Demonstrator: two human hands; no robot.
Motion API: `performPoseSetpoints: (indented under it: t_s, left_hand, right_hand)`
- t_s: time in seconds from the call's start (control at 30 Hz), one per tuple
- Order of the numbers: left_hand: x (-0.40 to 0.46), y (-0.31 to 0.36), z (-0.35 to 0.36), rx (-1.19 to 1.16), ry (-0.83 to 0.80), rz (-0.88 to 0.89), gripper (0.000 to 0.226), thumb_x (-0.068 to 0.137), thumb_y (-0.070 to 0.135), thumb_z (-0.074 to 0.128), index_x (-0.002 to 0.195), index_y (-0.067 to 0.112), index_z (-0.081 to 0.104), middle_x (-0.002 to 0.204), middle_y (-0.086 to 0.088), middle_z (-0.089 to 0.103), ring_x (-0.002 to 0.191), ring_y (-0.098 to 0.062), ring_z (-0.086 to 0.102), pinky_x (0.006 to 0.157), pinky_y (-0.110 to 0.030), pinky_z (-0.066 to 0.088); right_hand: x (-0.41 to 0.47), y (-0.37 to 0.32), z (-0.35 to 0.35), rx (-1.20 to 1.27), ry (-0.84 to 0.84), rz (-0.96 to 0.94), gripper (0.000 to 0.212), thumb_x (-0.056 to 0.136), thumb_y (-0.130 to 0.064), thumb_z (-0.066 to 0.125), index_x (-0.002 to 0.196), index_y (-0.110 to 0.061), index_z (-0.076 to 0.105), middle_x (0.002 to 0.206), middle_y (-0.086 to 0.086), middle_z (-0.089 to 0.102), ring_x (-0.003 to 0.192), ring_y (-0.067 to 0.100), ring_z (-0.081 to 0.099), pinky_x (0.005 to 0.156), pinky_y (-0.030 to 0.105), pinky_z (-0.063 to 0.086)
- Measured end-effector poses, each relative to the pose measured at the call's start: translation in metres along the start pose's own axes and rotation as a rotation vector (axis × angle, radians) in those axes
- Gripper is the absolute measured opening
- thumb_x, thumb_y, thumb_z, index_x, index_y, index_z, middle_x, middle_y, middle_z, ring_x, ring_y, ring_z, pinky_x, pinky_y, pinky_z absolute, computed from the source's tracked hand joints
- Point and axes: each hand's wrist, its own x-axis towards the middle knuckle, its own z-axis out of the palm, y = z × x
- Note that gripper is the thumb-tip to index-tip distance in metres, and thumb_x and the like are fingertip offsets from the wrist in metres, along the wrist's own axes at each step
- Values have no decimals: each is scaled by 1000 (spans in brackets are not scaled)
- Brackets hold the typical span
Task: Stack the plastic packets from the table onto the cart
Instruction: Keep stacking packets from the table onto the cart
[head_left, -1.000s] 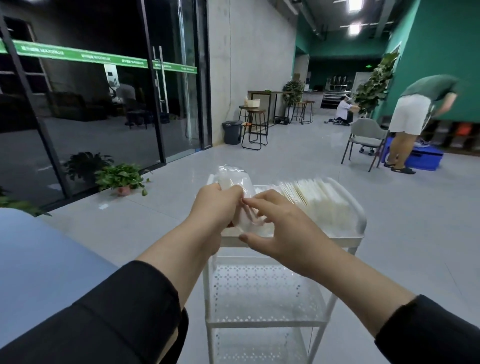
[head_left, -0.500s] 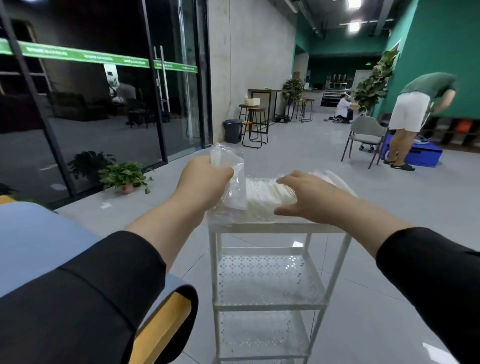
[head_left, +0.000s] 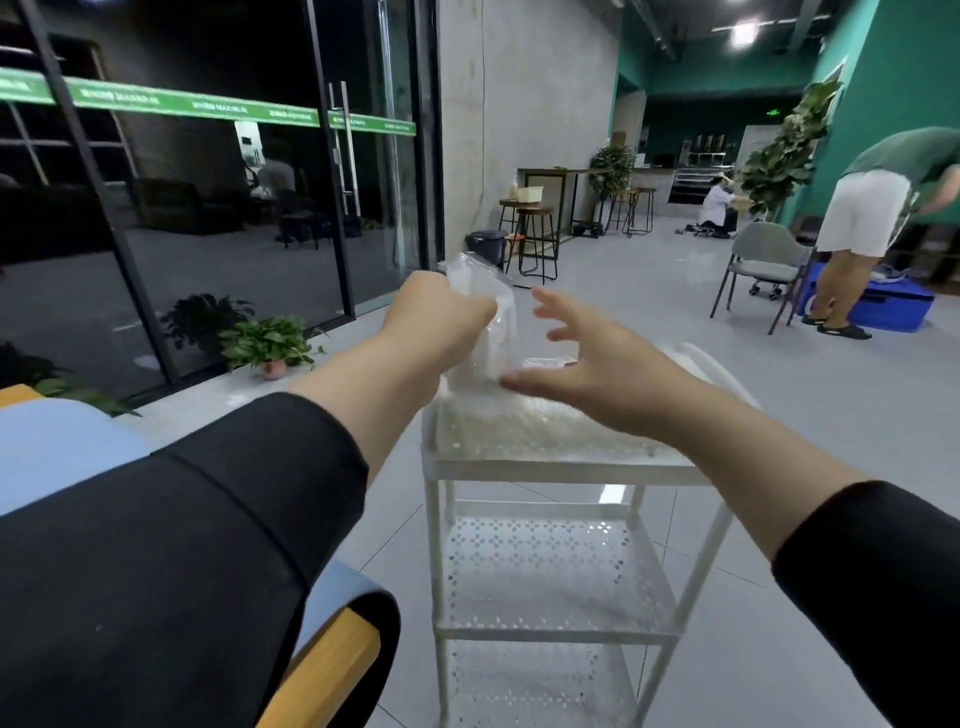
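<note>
My left hand (head_left: 441, 317) grips a clear plastic packet (head_left: 488, 327) by its top and holds it upright over the left end of the white cart's top tray (head_left: 550, 465). Several clear packets (head_left: 530, 421) lie stacked in that tray. To the right of the held packet hovers my right hand (head_left: 587, 358), fingers spread, holding nothing; its thumb tip is close to the packet's lower part. The light blue table (head_left: 57, 452) shows at the left edge; my left sleeve hides much of it.
The cart has two perforated lower shelves (head_left: 550, 571). A wooden chair edge (head_left: 322, 670) is at lower left. A potted plant (head_left: 270, 345) stands by the glass door. A grey chair (head_left: 763, 265), a blue crate (head_left: 883, 306) and a bending person (head_left: 872, 218) are at right.
My left hand has lifted the packet higher above the tray. My right hand has come off the stacked packets and spread its fingers beside the held packet.
</note>
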Motion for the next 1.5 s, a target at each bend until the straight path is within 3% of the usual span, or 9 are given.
performPoseSetpoints:
  t_s: [0.1,0.17,0.4,0.47,0.63,0.73,0.93,1.3,1.5]
  left_hand:
    - [6,7,19,-81,-45,-61,6,88,9,61,82,9,58,67,-4,53,57,-19,50,52,-22,41]
    - [8,10,31,-144,-84,-89,8,89,9,64,82,9,59,68,-5,58,52,-16,54,46,-20,46]
    - [25,6,52,-403,-321,-189,23,97,26,60,107,4,62,97,-20,73,80,-31,73,85,-43,63]
    - [32,-4,52,-202,-287,-109,29,99,38,56,108,11,61,108,-13,72,98,-33,72,93,-45,59]
    - [44,-28,58,892,-426,442,73,87,69,59,142,23,52,142,3,56,130,-23,52,107,-40,43]
    - [48,-38,73,1213,-547,652,75,79,78,57,134,27,57,134,4,57,126,-24,50,103,-43,40]
    - [51,-59,83,1311,-507,875,58,75,70,60,118,32,60,108,9,59,105,-19,55,76,-35,31]
    - [50,-60,90,1303,-430,1047,43,88,27,55,130,38,55,122,12,63,110,-20,59,84,-37,49]
    - [44,-62,95,1334,-399,1164,35,99,15,48,129,31,56,125,10,61,107,-24,58,77,-34,38]
  right_hand:
    - [1,2,9,-192,-51,-40,117,76,-53,81,162,-25,7,164,-7,23,147,9,25,112,22,22]
    - [4,9,17,-265,-14,-49,111,77,-52,81,160,-23,13,157,-5,33,142,13,34,106,21,29]
    - [2,28,2,-314,351,-104,33,99,-16,51,132,-17,56,97,9,65,88,38,59,66,40,40]
    - [8,46,-9,-295,412,-21,31,100,-17,49,129,-17,58,86,14,65,78,40,57,65,42,40]
    - [18,79,-25,-266,451,58,23,100,-20,48,120,-17,60,72,6,57,72,36,54,61,37,33]
    - [20,90,-21,-253,423,91,22,101,-23,47,116,-14,61,81,11,63,76,37,55,64,40,40]
    - [17,95,-15,-247,385,86,26,102,-26,47,123,-18,60,88,11,67,82,36,57,72,44,47]
    - [21,104,-20,-161,384,115,22,102,-27,46,116,-23,62,77,-5,59,68,17,52,58,33,36]
    - [21,106,-20,-134,379,113,11,101,-27,46,102,-30,57,73,-7,57,66,13,52,55,28,36]
